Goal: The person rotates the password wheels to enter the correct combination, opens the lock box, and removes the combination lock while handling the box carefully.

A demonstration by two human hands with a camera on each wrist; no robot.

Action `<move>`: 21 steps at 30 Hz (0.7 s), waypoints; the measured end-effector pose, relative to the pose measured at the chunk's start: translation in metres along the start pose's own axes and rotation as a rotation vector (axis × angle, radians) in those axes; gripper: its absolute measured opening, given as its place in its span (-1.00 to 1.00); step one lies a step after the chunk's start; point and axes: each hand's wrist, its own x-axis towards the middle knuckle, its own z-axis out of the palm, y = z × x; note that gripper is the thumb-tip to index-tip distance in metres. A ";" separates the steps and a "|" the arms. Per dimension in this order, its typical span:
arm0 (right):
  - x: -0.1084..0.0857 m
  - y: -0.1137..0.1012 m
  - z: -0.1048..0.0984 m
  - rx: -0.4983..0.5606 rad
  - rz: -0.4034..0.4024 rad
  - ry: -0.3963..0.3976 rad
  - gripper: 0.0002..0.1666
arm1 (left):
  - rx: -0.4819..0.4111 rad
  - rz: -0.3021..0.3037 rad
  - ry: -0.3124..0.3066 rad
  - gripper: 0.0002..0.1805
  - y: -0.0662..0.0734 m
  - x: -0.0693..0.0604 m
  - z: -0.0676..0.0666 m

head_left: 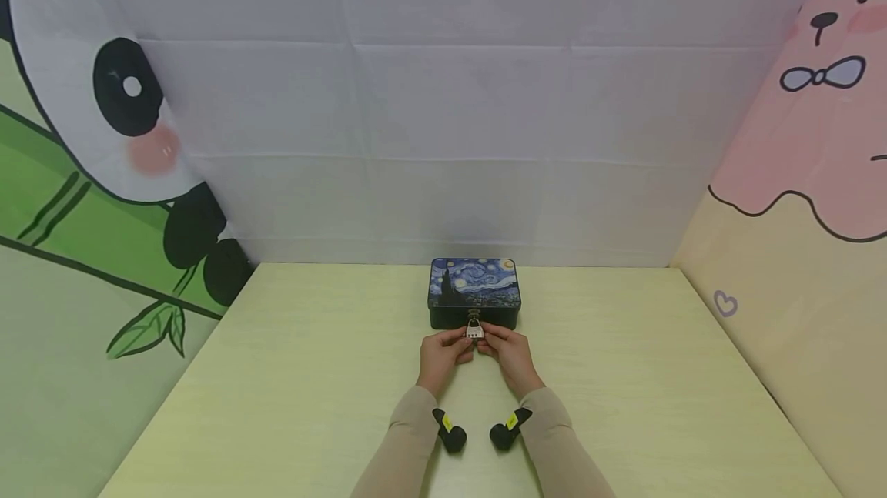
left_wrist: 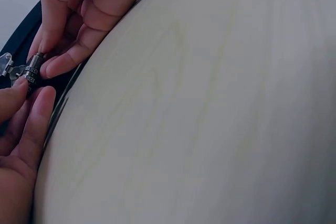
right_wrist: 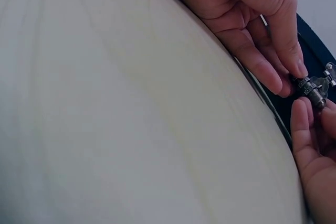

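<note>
A small combination padlock [head_left: 474, 331] hangs at the front clasp of a dark tin box [head_left: 474, 318] with a blue painted lid, which is down. My left hand [head_left: 440, 359] pinches the lock's left side, and my right hand [head_left: 511, 356] pinches its right side. Number dials on the padlock [left_wrist: 31, 75] show in the left wrist view, between my left hand [left_wrist: 18, 145] below and right hand [left_wrist: 94, 11] above. In the right wrist view, fingers partly cover the padlock [right_wrist: 312, 93] beside the metal clasp [right_wrist: 329, 75].
The box stands at the back of a pale wooden table [head_left: 291, 375], near a white cloth backdrop [head_left: 450, 136]. Printed panels with cartoon figures flank the table. A black device with a yellow mark sits on each wrist.
</note>
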 end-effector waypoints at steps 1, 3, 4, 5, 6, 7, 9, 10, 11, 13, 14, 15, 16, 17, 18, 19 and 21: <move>0.000 0.000 0.000 -0.001 0.001 -0.002 -0.61 | 0.001 0.002 0.002 -0.71 0.000 0.000 0.000; -0.001 -0.001 0.001 -0.001 0.001 -0.007 -0.60 | 0.004 0.006 0.002 -0.70 0.000 -0.001 0.000; -0.002 -0.002 0.001 -0.001 0.005 -0.007 -0.59 | 0.003 0.007 0.002 -0.70 -0.001 -0.001 0.000; -0.002 -0.002 0.001 0.000 0.004 -0.011 -0.58 | -0.001 0.007 0.001 -0.70 -0.001 -0.001 0.000; -0.002 -0.002 0.001 0.002 0.006 -0.014 -0.58 | -0.002 0.010 -0.001 -0.70 -0.001 -0.002 0.000; -0.002 -0.002 0.001 0.001 0.007 -0.018 -0.58 | -0.002 0.011 -0.003 -0.70 0.000 -0.002 0.000; -0.002 -0.003 0.001 0.002 0.010 -0.023 -0.57 | -0.006 0.012 -0.009 -0.70 0.000 -0.003 0.000; -0.001 -0.003 0.000 0.003 0.014 -0.026 -0.57 | -0.008 0.012 -0.013 -0.70 0.000 -0.003 0.000; -0.001 -0.003 0.000 0.003 0.016 -0.029 -0.57 | -0.009 0.011 -0.017 -0.70 0.000 -0.003 0.000; -0.001 -0.003 0.000 0.003 0.027 -0.038 -0.57 | -0.021 0.004 -0.033 -0.70 0.000 -0.001 -0.002; -0.001 -0.004 -0.001 0.003 0.033 -0.044 -0.57 | -0.028 0.001 -0.042 -0.70 -0.001 -0.001 -0.002; -0.001 -0.005 -0.001 0.002 0.041 -0.048 -0.57 | -0.032 -0.005 -0.050 -0.69 -0.001 0.000 -0.003; -0.001 -0.006 -0.001 0.002 0.048 -0.051 -0.57 | -0.035 -0.008 -0.061 -0.69 -0.003 0.001 -0.003; -0.001 -0.007 -0.001 0.002 0.057 -0.053 -0.57 | -0.041 -0.012 -0.070 -0.68 -0.003 0.002 -0.004; -0.001 -0.008 -0.001 0.002 0.064 -0.056 -0.57 | -0.048 -0.016 -0.079 -0.68 -0.004 0.002 -0.005; 0.000 -0.008 -0.001 -0.002 0.069 -0.057 -0.57 | -0.051 -0.019 -0.084 -0.67 -0.005 0.003 -0.006; 0.000 -0.008 -0.001 -0.001 0.083 -0.051 -0.57 | -0.054 -0.023 -0.098 -0.66 -0.006 0.004 -0.007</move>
